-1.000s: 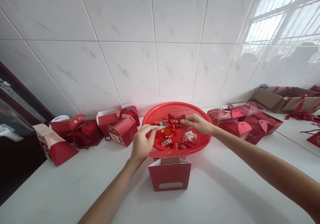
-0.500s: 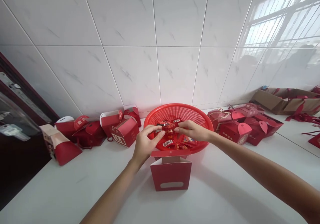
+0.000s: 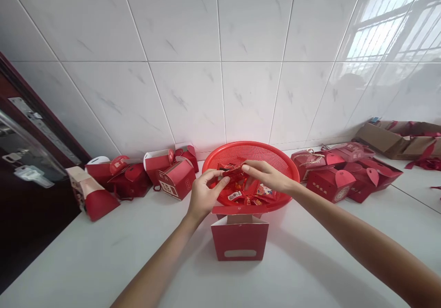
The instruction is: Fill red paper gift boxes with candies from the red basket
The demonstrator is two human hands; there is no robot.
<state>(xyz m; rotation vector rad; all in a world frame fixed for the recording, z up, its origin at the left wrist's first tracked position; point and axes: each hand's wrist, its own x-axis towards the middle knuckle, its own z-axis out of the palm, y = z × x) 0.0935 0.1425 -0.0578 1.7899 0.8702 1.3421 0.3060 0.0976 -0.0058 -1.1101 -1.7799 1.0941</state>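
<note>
Over a red mesh basket (image 3: 285, 161), my left hand (image 3: 205, 193) pinches the left end of a red candy packet (image 3: 233, 170). The right end of that packet is between the closed fingers of my right hand (image 3: 267, 176). Beneath both hands, several red wrapped sweets (image 3: 265, 191) lie in the basket. A red paper box (image 3: 240, 240) stands upright with its top open just in front of the basket, touched by neither hand.
Several folded red gift boxes (image 3: 176, 179) stand on the white table (image 3: 144, 253) at the left, and more red boxes (image 3: 330, 182) at the right. An open cardboard box (image 3: 382, 138) with red ribbons sits far right. A tiled wall rises behind.
The view has shifted slightly left, so things appear further right. The red packet between my hands has tilted, its printed face now less visible. Both hands stay over the basket.
</note>
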